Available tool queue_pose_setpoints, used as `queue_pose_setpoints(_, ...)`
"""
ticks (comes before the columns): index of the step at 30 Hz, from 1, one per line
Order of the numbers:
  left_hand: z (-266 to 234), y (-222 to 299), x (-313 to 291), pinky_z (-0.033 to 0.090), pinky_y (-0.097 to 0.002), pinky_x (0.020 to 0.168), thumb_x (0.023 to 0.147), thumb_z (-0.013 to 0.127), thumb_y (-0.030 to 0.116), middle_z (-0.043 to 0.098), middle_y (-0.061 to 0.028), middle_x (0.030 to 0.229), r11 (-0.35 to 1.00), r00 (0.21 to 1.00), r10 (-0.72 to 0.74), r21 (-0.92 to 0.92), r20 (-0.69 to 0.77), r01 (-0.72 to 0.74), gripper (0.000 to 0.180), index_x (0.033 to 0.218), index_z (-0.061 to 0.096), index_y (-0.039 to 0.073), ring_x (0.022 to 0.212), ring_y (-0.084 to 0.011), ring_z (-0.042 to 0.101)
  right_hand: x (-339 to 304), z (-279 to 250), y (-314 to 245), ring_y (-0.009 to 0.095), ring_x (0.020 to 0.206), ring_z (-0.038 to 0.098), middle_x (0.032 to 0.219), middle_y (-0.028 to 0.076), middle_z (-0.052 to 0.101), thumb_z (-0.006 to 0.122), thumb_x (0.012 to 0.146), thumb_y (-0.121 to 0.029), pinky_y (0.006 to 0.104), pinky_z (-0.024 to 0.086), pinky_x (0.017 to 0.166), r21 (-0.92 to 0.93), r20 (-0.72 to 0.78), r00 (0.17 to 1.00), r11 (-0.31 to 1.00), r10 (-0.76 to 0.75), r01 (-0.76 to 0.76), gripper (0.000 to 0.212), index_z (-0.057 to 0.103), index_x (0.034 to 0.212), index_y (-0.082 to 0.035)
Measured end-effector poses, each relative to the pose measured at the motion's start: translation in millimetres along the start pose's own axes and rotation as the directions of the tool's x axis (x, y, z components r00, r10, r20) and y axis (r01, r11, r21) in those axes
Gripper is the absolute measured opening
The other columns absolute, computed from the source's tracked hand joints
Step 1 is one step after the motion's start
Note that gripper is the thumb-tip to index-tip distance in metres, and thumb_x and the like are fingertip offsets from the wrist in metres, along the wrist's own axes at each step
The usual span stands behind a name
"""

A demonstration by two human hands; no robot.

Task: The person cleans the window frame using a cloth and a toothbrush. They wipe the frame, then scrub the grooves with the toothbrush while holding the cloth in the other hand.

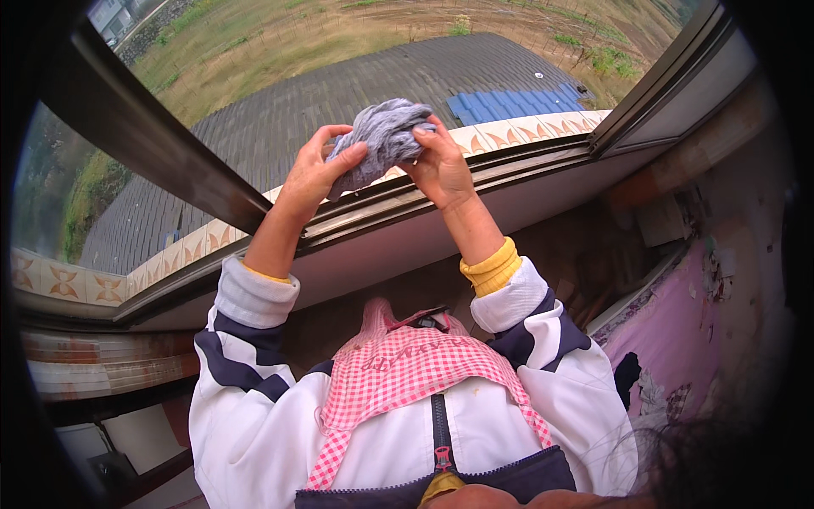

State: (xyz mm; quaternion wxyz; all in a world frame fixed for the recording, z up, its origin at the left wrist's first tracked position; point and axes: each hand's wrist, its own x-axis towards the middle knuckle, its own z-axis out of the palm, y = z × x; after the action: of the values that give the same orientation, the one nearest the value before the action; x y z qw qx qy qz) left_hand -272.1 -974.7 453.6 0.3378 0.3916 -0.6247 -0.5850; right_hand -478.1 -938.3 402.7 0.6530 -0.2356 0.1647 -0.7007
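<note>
A crumpled grey cloth is held up in front of me at the open window, bunched between both hands. On its left side my left hand is closed, the thumb lying across the near face of the cloth. My right hand grips the other side, with fingers over the top and thumb below. Both forearms reach over the window sill track. The folds hide some of the fingertips.
A dark window frame with a glass pane stands at the left, another frame at the right. Outside, a patterned tile ledge borders a grey tiled roof with a blue patch. Pink cloth lies indoors at right.
</note>
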Motion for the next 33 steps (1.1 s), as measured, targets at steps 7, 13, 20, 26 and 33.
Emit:
queue_pose_setpoints(7, 18, -17, 6, 0.049, -0.0230, 0.073, 0.091, 0.075, 0.026, 0.067, -0.0034, 0.094, 0.991, 0.993, 0.109, -0.070, -0.038, -0.111, 0.035, 0.112, 0.066, 0.000, 0.084, -0.0084, 0.060, -3, -14, -26, 0.021, 0.103, 0.064, 0.116, 0.011, 0.062, 0.052, 0.076, 0.011, 0.0360, 0.056, 0.088, -0.382, -0.039, 0.995, 0.922, -0.090, 0.069, 0.061, 0.051, 0.136, -0.002)
queue_pose_setpoints(13, 22, -32, 13, 0.047, -0.0240, 0.072, 0.092, 0.071, 0.013, 0.065, 0.0000, 0.083, 0.951, 0.911, 0.286, -0.027, -0.298, -0.308, 0.014, 0.099, 0.069, 0.001, 0.082, -0.0066, 0.057, -27, -46, -41, 0.019, 0.082, 0.069, 0.098, 0.010, 0.068, 0.054, 0.076, 0.017, 0.0315, 0.061, 0.069, -0.467, -0.331, 0.881, 0.870, -0.338, 0.159, 0.037, 0.060, 0.106, -0.003)
queue_pose_setpoints(20, 25, -38, 2, 0.046, -0.0225, 0.083, 0.101, 0.062, 0.016, 0.064, -0.0001, 0.095, 0.874, 0.878, 0.377, -0.200, -0.296, -0.443, 0.019, 0.109, 0.064, 0.000, 0.089, -0.0067, 0.057, -28, -86, -64, 0.019, 0.077, 0.065, 0.088, 0.007, 0.064, 0.048, 0.077, 0.015, 0.0328, 0.055, 0.065, -0.355, -0.326, 0.826, 0.869, -0.461, 0.345, 0.030, 0.060, 0.092, -0.008)
queue_pose_setpoints(26, 15, -39, 0, 0.049, -0.0347, 0.096, 0.104, 0.046, 0.015, 0.065, -0.0077, 0.115, 0.604, 0.944, 0.219, -0.726, -0.246, -0.329, 0.025, 0.123, 0.056, 0.001, 0.105, -0.0190, 0.062, -20, -120, -102, 0.024, 0.086, 0.066, 0.097, 0.011, 0.065, 0.050, 0.092, -0.004, 0.0458, 0.058, 0.075, -0.290, -0.672, 0.615, 0.910, -0.413, 0.295, 0.017, 0.055, 0.106, -0.013)
queue_pose_setpoints(33, 27, -21, -5, 0.055, -0.0406, 0.084, 0.100, 0.046, 0.013, 0.067, -0.0102, 0.104, 0.529, 0.948, 0.213, -0.787, -0.238, -0.317, 0.023, 0.116, 0.059, 0.004, 0.094, -0.0244, 0.066, -29, -88, -121, 0.024, 0.098, 0.064, 0.106, 0.008, 0.065, 0.048, 0.086, 0.002, 0.0449, 0.052, 0.084, -0.263, -0.411, 0.875, 0.952, -0.256, 0.156, 0.034, 0.055, 0.116, -0.014)
